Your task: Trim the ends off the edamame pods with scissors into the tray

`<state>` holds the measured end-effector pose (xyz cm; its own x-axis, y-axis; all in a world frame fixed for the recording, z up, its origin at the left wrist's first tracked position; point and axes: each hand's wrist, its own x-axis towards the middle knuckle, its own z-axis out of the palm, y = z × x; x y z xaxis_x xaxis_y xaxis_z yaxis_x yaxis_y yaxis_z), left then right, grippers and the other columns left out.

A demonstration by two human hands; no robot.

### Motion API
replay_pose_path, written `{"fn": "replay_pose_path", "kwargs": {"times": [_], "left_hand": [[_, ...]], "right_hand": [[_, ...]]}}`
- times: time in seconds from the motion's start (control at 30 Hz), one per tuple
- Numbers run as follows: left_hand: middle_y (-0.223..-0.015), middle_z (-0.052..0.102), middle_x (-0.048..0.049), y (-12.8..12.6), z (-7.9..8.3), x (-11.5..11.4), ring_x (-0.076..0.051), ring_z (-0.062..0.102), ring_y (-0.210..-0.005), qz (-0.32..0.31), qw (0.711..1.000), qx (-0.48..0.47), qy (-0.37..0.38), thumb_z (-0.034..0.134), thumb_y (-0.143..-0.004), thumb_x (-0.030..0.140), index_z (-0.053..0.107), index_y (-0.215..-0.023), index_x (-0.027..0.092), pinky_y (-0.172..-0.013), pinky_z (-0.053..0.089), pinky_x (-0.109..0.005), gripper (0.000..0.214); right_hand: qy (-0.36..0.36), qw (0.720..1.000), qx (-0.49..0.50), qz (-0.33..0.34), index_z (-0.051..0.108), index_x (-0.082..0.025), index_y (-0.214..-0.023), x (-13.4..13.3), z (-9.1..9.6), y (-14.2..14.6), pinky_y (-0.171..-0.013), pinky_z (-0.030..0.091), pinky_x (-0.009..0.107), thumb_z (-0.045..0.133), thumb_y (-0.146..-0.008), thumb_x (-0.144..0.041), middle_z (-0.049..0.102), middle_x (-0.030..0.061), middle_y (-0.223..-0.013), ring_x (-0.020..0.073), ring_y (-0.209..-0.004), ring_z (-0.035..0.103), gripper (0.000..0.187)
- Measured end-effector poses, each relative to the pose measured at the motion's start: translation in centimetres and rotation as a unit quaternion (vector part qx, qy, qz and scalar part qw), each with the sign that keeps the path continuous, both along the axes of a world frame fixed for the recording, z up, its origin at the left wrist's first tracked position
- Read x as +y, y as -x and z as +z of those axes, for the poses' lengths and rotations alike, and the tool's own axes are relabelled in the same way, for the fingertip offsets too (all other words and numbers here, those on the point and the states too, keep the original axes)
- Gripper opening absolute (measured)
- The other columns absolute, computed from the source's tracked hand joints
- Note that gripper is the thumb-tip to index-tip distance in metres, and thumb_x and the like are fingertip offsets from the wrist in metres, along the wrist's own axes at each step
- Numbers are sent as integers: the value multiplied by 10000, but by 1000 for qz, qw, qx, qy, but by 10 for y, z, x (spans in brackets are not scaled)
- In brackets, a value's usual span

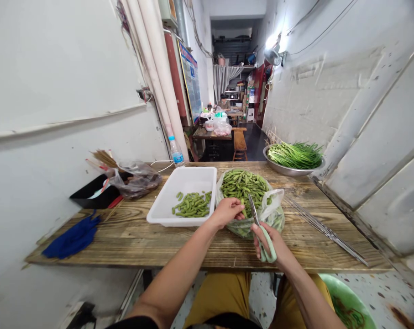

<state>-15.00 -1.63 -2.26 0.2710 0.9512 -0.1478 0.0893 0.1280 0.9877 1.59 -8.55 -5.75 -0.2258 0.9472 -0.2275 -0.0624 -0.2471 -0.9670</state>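
My right hand (pixel 270 240) is closed round the pale green handles of a pair of scissors (pixel 254 211). The blades point up and away, over a clear plastic bag (pixel 278 201) heaped with green edamame pods (pixel 243 183). At the bag's left edge, my left hand (pixel 229 212) pinches an edamame pod (pixel 243 208) close to the blades. The fingertips partly hide that pod. Beside the bag stands a white plastic tub (pixel 155 205) with a small pile of edamame pods (pixel 193 204) in it.
Metal skewers (pixel 326 230) lie on the wooden table (pixel 131 242) at right, below a steel bowl (pixel 292 171) of green stalks. At left are a blue cloth (pixel 73 235), a black box (pixel 90 197) and a water bottle (pixel 177 153). A person (pixel 223 103) sits far back.
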Motion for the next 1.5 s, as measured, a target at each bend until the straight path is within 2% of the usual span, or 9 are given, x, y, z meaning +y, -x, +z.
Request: {"fn": "replay_pose_path", "kwargs": {"times": [0.07,0.17,0.4,0.6,0.83,1.17,1.33,1.5], "left_hand": [[-621,647,-10,-1,1,-1,-105,622,-594,42,994,-95,39,602,-808,198,521,-745,132,-670,517,-259,122],[-679,675,-33,-1,3,-1,-108,657,-662,73,978,-185,56,646,-791,163,513,-736,121,-739,538,-272,150],[-687,691,-63,-5,2,-6,-131,687,-700,96,961,-249,75,605,-791,40,526,-732,96,-747,553,-260,114],[-716,698,-95,-8,3,-10,-145,691,-704,96,959,-256,76,661,-756,54,527,-713,87,-732,550,-260,145],[-691,692,-69,-8,-1,-10,-150,693,-702,100,960,-254,63,719,-714,94,534,-709,91,-732,546,-264,185],[-680,698,-70,-13,4,-17,-138,682,-668,105,969,-218,48,737,-683,127,552,-701,96,-721,529,-263,188],[-657,693,-51,-13,5,-18,-138,684,-671,111,968,-220,44,727,-681,126,554,-701,102,-722,530,-263,176],[-652,699,-59,-13,8,-19,-132,678,-648,115,973,-199,37,715,-684,120,555,-700,109,-693,527,-249,161]], "right_hand": [[26,997,66,25,481,-206,-904,-2,1,1,-446,472,231,555,-754,-652,518,-53,-586,99,-464,501,476],[46,991,110,57,474,-204,-949,-4,3,2,-496,479,248,521,-771,-667,529,-39,-621,110,-515,512,498],[40,996,72,41,472,-204,-930,-3,5,7,-424,438,232,535,-768,-657,508,-49,-571,111,-457,483,486],[30,998,52,33,474,-204,-915,-1,6,8,-369,388,212,525,-770,-661,494,-57,-532,97,-392,450,482],[32,999,38,23,478,-198,-884,-1,9,8,-339,368,206,561,-736,-662,469,-66,-482,94,-356,428,494],[60,993,96,15,475,-202,-871,0,14,12,-362,414,233,567,-722,-674,502,-54,-505,109,-382,459,504],[38,997,71,16,488,-202,-903,0,11,8,-356,392,220,551,-760,-648,500,-57,-521,105,-387,456,472],[40,997,56,21,488,-200,-918,-1,8,9,-390,419,218,555,-736,-674,507,-55,-535,105,-421,476,512]]}}
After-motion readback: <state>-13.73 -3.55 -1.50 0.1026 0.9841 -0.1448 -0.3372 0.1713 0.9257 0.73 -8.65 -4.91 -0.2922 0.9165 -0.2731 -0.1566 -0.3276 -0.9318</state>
